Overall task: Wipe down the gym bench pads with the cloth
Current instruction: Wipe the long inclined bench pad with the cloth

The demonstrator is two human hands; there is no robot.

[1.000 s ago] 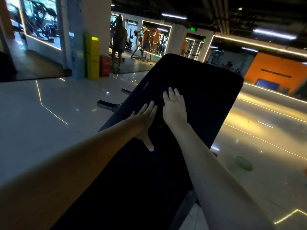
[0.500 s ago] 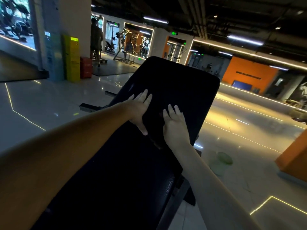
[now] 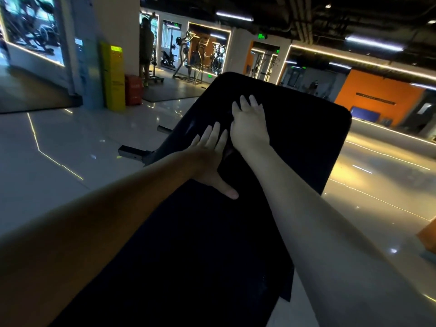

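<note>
The black bench pad (image 3: 295, 138) stretches beneath both outstretched arms. The left hand (image 3: 207, 156) lies flat on it, fingers straight, thumb splayed. The right hand (image 3: 249, 128) presses open-fingered just beyond those fingertips. The cloth cannot be made out against the dark pad.

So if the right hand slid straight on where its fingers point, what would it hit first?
Probably nothing: the right hand lies flat on the pad, and only bare pad shows ahead up to its far edge. Past that, depth is unclear.
</note>
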